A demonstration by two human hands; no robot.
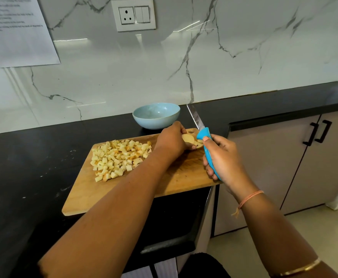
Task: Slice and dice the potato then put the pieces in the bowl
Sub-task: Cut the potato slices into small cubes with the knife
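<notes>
A wooden cutting board lies on the black counter. A pile of diced potato cubes covers its left half. At the board's far right corner my left hand holds a stack of round potato slices. My right hand grips a knife by its blue handle, beside the slices; the blade is lifted and points away toward the wall. A light blue bowl, empty inside, stands just behind the board.
The black counter runs left and along the marble wall. The board's right end overhangs the counter edge. Grey cabinet doors with black handles stand to the right. A wall socket and a taped paper sheet are above.
</notes>
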